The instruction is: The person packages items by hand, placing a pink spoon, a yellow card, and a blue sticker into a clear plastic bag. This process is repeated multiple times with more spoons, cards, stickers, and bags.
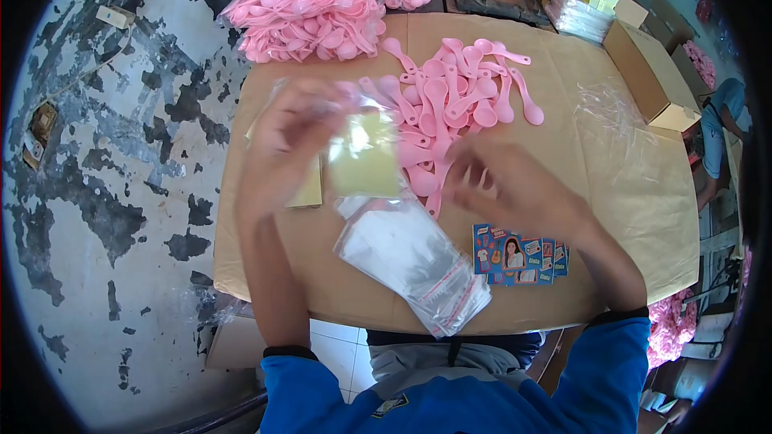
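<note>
My left hand (293, 141), blurred by motion, pinches the top of a small clear plastic bag (366, 157) with a pale yellow card inside. Another yellow card (310, 186) lies partly under that hand. My right hand (523, 193), also blurred, hovers at the near right side of a loose pile of pink plastic spoons (450, 92). Its fingers are loosely curled and apart, and I see nothing in them. Between the hands lies a stack of clear bags (406, 253). Blue printed cards (515, 255) lie under my right wrist.
Large bags packed with pink spoons (310, 12) stand at the table's far left. An open cardboard box (651, 76) sits at the far right, beside crumpled clear plastic (611, 112). Brown paper (643, 217) covers the table. A person (720, 124) is at the right edge.
</note>
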A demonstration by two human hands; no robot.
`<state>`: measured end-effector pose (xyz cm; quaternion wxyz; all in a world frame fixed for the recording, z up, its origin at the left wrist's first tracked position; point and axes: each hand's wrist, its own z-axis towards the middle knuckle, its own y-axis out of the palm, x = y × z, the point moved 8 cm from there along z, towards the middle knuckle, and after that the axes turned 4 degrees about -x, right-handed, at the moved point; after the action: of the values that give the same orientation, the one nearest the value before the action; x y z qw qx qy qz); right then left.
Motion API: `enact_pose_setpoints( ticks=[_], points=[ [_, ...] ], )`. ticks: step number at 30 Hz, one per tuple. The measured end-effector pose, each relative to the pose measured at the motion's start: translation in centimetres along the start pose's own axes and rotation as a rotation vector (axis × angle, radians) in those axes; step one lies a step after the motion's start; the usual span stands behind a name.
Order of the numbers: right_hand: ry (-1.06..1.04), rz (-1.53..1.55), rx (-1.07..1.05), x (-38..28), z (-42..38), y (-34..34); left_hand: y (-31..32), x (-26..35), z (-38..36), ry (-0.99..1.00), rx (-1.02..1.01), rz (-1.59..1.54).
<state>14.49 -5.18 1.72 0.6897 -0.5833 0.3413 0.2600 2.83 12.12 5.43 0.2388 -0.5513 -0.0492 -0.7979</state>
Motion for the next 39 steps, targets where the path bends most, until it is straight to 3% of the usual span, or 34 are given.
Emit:
enact_pose_setpoints(
  ticks=[1, 4, 5, 7, 9, 12, 14, 17, 20, 22, 26, 28, 29, 31, 32, 34, 37, 39],
  points=[
    [-0.016, -0.063, -0.077, -0.2, -0.1, 1.0, -2.0, 0.1, -0.1, -0.033, 0.042, 0.016],
    [-0.099, -0.506, -0.037, -1.2, -0.8, 3.7, -5.7, -1.3, -1.2, -0.253, 0.086, 0.187],
    [-0.024, -0.523, -0.148, -0.6, -0.6, 4.4, -6.8, -2.4, -1.6, -0.346, 0.085, 0.265],
    [0.126, -0.557, -0.373, 0.6, -0.5, 5.5, -7.1, -2.9, -1.4, -0.261, 0.034, 0.52],
    [0.135, -0.435, -0.338, 1.0, -0.5, 5.2, -6.6, -2.5, -1.1, -0.17, 0.02, 0.797],
    [0.123, -0.396, -0.349, 1.4, -0.4, 5.1, 1.6, -2.0, -2.0, -0.173, -0.666, 0.319],
    [0.095, -0.371, -0.344, 1.4, -0.3, 4.8, 7.4, -1.9, -3.8, -0.192, -0.989, 0.116],
    [0.006, -0.288, -0.26, 1.1, -0.2, 3.6, 10.7, -4.8, -5.8, -0.175, -1.162, 0.183],
    [-0.056, -0.299, -0.156, 1.2, -0.2, 1.9, 11.3, -5.1, -5.6, -0.178, -1.192, 0.149],
    [-0.004, -0.347, -0.15, 1.3, -0.2, 0.8, 11.1, -5.2, -5.9, -0.252, -1.212, 0.15],
    [-0.018, -0.036, -0.011, 1.2, -0.2, -2.5, 11.1, -4.9, -5.7, -0.481, -1.26, 0.192],
    [0.095, 0.131, 0.04, 0.4, -0.6, -4.0, 11.3, -4.5, -4.2, -0.307, -1.033, 0.074],
    [0.053, 0.123, 0.011, -0.1, -0.7, -3.7, 11.3, -4.3, -3.7, -0.223, -0.919, 0.017],
    [-0.032, 0.105, -0.047, -1.1, -1.2, -3.1, 12.4, -5.5, -2.5, -0.339, -0.493, -0.338],
    [0.026, -0.023, -0.179, -0.9, -1.5, -2.3, 12.2, -6.3, -2.2, -0.393, -0.274, -0.507],
    [0.146, -0.282, -0.441, -0.3, -2.8, -1.4, 11.9, -5.7, -1.7, -0.461, -0.139, -0.637],
    [0.118, -0.591, -0.546, 3.2, -5.0, 0.0, 10.5, -5.3, -1.0, -0.426, -0.003, -0.724],
    [0.144, -0.563, -0.537, 3.2, -4.4, -0.3, 9.4, -5.4, -0.6, -0.361, 0.046, -0.676]
  ],
)
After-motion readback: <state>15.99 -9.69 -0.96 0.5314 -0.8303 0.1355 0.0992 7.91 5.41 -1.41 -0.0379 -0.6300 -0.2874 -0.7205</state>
